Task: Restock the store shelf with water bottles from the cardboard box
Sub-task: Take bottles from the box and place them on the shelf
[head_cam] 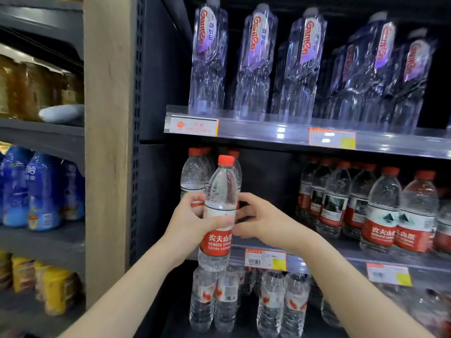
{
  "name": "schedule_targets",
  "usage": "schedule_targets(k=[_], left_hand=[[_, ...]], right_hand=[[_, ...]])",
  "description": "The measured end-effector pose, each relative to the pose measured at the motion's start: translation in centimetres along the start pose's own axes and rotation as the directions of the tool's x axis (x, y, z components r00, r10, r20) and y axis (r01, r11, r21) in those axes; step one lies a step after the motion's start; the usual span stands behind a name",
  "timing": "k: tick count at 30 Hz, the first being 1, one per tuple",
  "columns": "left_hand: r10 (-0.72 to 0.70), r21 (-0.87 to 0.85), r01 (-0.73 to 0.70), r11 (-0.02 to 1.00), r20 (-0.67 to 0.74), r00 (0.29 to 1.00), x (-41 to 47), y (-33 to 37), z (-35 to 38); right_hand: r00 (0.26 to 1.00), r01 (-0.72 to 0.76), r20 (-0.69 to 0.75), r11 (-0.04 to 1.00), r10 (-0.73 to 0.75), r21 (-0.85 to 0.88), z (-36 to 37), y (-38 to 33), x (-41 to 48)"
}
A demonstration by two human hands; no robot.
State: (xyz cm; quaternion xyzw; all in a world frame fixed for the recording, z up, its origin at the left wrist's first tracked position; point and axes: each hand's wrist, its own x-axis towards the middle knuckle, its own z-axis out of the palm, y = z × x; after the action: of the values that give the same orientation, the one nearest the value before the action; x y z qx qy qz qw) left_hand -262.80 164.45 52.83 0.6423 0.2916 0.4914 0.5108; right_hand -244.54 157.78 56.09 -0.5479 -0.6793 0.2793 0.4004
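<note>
We log one water bottle [218, 215], clear with a red cap and red label, held upright in front of the middle shelf [317, 254], its base hanging below the shelf's front edge. Our left hand [192, 223] wraps it from the left at label height: the thumb crosses the front over the white band of the label, the remaining fingers curl behind, clamped on the bottle. Our right hand [258, 219] sits just beside the bottle on its right; the fingers [246, 198] are loosely spread and curve toward the bottle's far side, and we cannot tell whether they touch it.

Behind the held bottle, at the left end of the middle shelf, we count a few red-capped bottles [195, 176]. A bare gap follows, then a full group of red-label bottles [380, 211] to the right.

Upper shelf [268, 129]: tall clear bottles with purple labels [256, 64], standing in a row.

Lower shelf: more clear bottles [244, 303], red-and-white labels.

Neighbouring unit, left: blue bottles [41, 191], yellow packets [51, 284] below.

Price tags [265, 259] clip along the shelf rails.
</note>
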Motion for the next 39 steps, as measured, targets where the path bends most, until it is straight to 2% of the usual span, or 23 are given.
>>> schedule_targets(k=[3, 7, 10, 13, 16, 19, 24, 30, 39], left_hand=[[0.012, -0.033, -0.011, 0.999, 0.013, 1.000, 0.9, 0.3, 1.1], [0.046, -0.023, -0.046, 0.999, 0.024, 0.999, 2.1, 0.2, 2.1], [0.102, 0.051, -0.102, 0.993, 0.009, 0.995, 3.1, 0.1, 1.8], [0.158, 0.150, -0.164, 0.975, 0.052, 0.986, 3.8, 0.1, 0.7], [0.158, 0.176, -0.180, 0.968, 0.129, 0.979, 3.9, -0.3, -0.3], [0.183, 0.193, -0.208, 0.959, 0.135, 0.974, 4.0, -0.8, -0.9], [0.181, 0.273, -0.231, 0.934, 0.195, 0.964, 4.0, -2.3, -0.9], [0.200, 0.396, -0.244, 0.885, 0.150, 0.968, 4.4, -3.3, 0.1], [0.195, 0.444, -0.218, 0.869, 0.098, 0.976, 5.2, -4.5, 0.6]], right_hand=[[0.997, 0.031, -0.074, 0.999, -0.028, 0.030, 0.3, 1.0, -0.3], [0.957, 0.094, -0.282, 0.993, -0.069, 0.076, 1.2, 2.2, 1.1], [0.938, 0.112, -0.339, 0.987, -0.067, 0.114, 1.4, 2.6, 2.2], [0.913, 0.130, -0.401, 0.986, -0.077, 0.107, 1.1, 2.6, 3.3], [0.903, 0.132, -0.421, 0.987, -0.082, 0.092, 0.7, 2.8, 4.3], [0.901, 0.102, -0.427, 0.994, -0.074, 0.043, 0.8, 3.1, 4.9], [0.899, 0.085, -0.438, 0.989, -0.024, 0.122, 1.1, 3.9, 5.8], [0.898, 0.052, -0.440, 0.993, 0.000, 0.108, 1.5, 5.0, 6.9], [0.885, 0.054, -0.466, 0.997, -0.023, 0.052, 1.6, 5.5, 7.4]])
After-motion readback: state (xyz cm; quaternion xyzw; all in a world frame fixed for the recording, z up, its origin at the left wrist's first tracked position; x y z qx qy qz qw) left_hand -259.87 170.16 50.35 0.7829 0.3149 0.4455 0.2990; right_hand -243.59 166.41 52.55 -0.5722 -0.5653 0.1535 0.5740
